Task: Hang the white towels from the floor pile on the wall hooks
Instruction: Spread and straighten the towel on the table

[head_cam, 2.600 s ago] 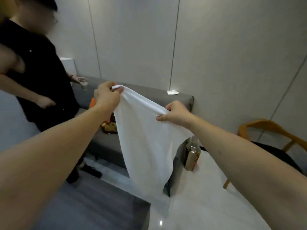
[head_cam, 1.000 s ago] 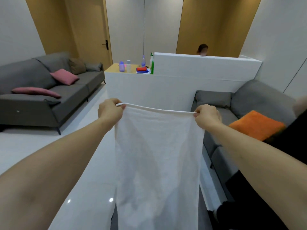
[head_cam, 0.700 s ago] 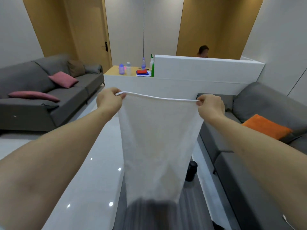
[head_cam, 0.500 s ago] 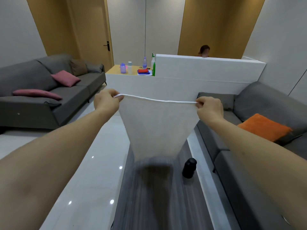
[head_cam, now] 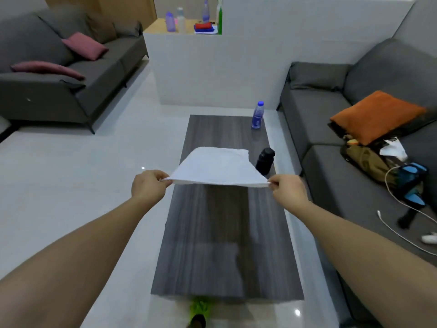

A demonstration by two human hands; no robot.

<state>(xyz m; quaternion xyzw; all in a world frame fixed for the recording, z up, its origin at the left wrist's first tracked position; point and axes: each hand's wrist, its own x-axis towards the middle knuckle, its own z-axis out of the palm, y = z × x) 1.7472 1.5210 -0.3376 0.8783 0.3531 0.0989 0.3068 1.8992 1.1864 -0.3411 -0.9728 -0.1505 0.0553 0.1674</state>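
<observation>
No text or labels can be read.

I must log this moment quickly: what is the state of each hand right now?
Left hand: closed, pinching the left corner of the white towel.
Right hand: closed, pinching the towel's right corner.

Soft, even indoor light, small glare spots on the glossy floor, wide-angle bending and blur at edges.
</observation>
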